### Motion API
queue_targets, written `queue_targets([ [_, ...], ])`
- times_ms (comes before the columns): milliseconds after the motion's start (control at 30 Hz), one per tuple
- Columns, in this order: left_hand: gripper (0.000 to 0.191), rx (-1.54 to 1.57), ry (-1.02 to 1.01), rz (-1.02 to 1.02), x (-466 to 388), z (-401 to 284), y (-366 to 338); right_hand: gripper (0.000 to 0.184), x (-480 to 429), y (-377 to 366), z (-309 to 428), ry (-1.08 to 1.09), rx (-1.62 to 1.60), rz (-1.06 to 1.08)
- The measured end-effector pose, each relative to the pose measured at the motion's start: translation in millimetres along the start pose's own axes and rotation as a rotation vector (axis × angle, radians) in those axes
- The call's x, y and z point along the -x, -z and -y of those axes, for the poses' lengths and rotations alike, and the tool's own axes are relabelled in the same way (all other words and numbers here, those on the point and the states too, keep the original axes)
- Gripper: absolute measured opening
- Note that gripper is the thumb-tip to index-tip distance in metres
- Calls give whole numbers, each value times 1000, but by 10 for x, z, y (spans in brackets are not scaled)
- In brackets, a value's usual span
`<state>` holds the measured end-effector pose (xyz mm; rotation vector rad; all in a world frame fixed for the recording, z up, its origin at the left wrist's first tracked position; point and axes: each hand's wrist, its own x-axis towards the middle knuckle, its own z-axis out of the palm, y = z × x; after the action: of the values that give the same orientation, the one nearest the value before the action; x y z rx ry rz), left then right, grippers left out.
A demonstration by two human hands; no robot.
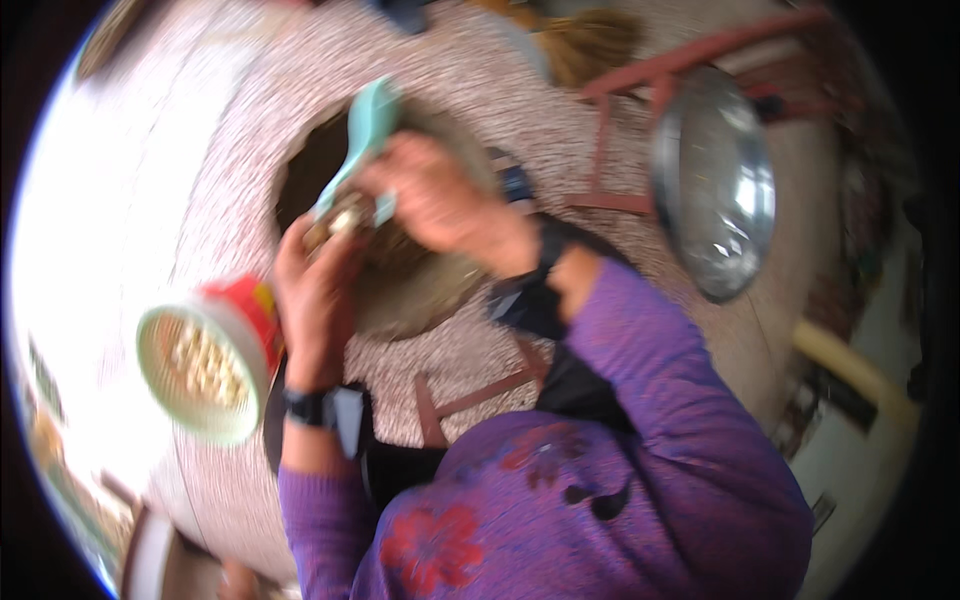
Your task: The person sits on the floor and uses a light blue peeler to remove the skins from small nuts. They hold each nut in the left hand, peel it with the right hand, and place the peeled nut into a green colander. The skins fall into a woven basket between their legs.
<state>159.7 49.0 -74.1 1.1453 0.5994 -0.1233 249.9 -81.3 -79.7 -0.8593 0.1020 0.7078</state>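
Observation:
My left hand (319,274) grips a small brown lump (343,219) with a pale, whitish patch on top, too blurred to name. My right hand (435,195) is closed around a light teal plastic tool (367,124), which reaches down to the lump. Motion blur hides the tool's working end. Both hands are above a wide, round, dark basin (420,311) on the floor, with brown matter (397,255) inside. Close by my left forearm stands a red bucket (236,300) with a pale green inside, holding many small cream-coloured pieces (206,367).
On the right, a large shiny metal bowl (716,187) stands tilted against a red frame (604,150), perhaps a stool. A bundle of straw-like bristles (589,45) lies at the top. The speckled floor (232,157) is strongly lit at left. Another red frame part (480,394) shows beneath me.

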Motion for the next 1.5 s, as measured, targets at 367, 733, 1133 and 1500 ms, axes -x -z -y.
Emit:
queue_targets([
  [367, 19, 198, -2, 223, -123, 88, -27, 11, 41, 109, 192, 28, 79, -12],
  [733, 21, 189, 25, 172, -130, 26, -238, 10, 122, 113, 275, 81, 100, -73],
  [1133, 23, 112, 72, 114, -172, 84, -191, 16, 114, 109, 215, 201, 556, -266],
  [1500, 21, -19, 73, 28, -71, 5, -208, 14, 38, 151, 101, 283, 660, -71],
])
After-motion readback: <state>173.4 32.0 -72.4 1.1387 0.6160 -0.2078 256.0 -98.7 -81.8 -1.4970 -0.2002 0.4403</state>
